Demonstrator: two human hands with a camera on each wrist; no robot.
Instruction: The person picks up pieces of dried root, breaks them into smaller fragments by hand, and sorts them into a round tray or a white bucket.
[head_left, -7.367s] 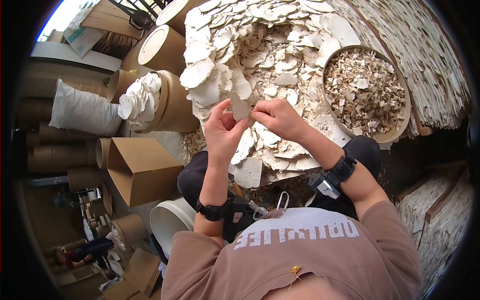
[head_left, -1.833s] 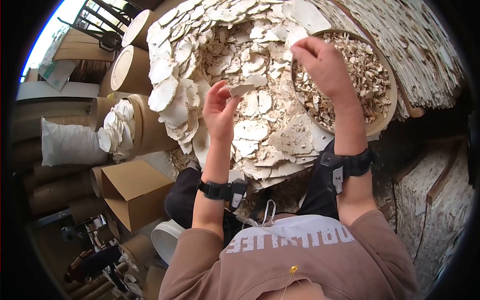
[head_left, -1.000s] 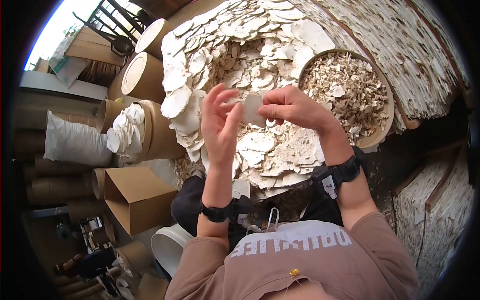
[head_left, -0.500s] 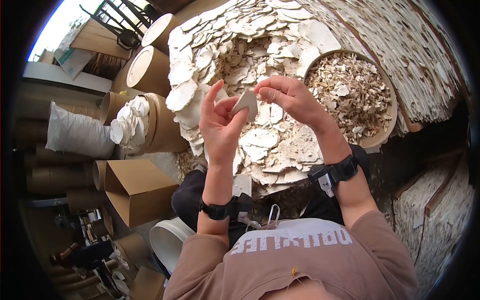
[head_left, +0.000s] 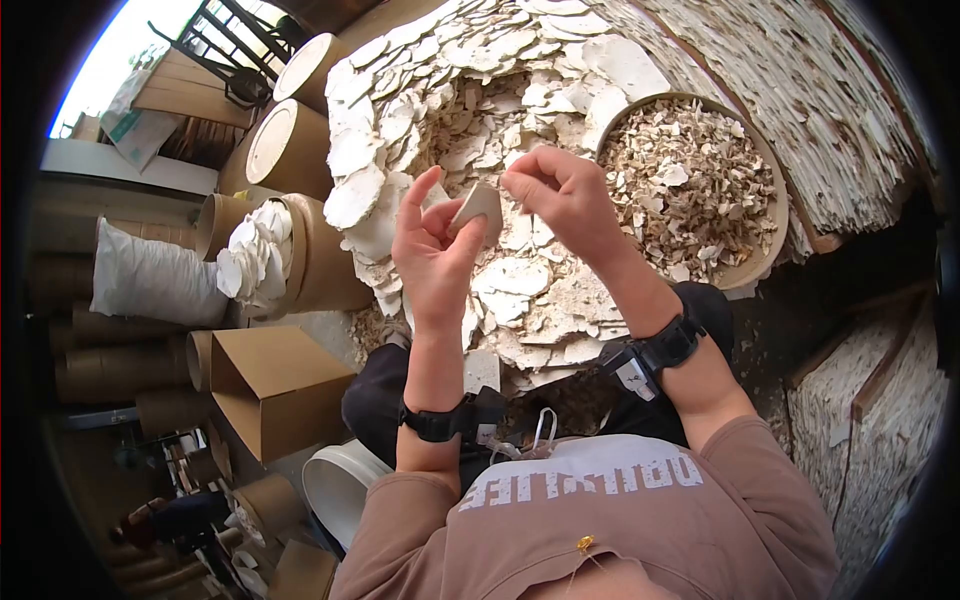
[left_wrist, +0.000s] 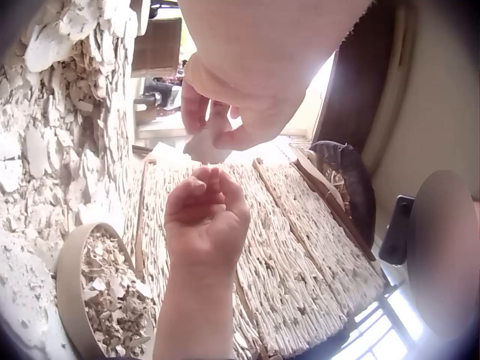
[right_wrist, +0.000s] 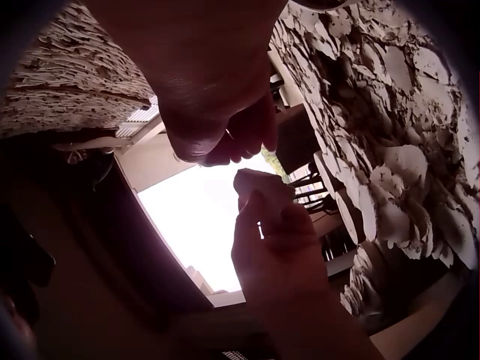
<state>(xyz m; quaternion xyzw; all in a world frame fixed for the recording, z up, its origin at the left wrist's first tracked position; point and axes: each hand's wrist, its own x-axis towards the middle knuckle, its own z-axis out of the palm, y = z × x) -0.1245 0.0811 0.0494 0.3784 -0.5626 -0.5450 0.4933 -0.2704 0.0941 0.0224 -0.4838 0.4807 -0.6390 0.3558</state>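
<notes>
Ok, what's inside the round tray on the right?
Small broken chips fill the tray, with a few larger pale flakes among them. Its bottom is covered and cannot be seen.

on the brown shirt we see big white letters, upside down to us. they look like "dailylife". we see small marks on the white tag on one wrist strap, but they are too tiny to read.

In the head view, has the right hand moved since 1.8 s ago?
Yes. The right hand was over the round tray; now it is to the tray's left.
</notes>
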